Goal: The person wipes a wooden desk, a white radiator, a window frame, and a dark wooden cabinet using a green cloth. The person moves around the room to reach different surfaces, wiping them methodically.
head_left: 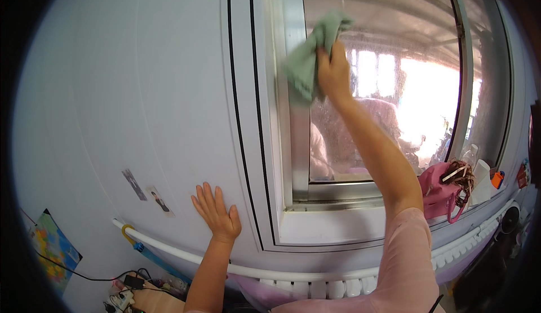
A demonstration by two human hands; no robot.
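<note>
My right hand (335,72) is raised to the window and closed around a green cloth (307,65). Part of the cloth hangs to the left over the metal window frame (298,144), and its upper end lies in front of the glass (389,37). My fingers are partly hidden by the hand and the cloth. Lower and to the left, my left hand (217,214) rests flat on the white wall (169,87) with its fingers spread, holding nothing. It is left of the black lines that border the window.
On the right of the sill stand a pink bag (437,192), a clear bottle (469,154) and an orange item (497,179). A white pipe (253,271) and radiator run below. Two small pictures (159,201) and a colourful map (53,245) are at left, above cables and a power strip (119,300).
</note>
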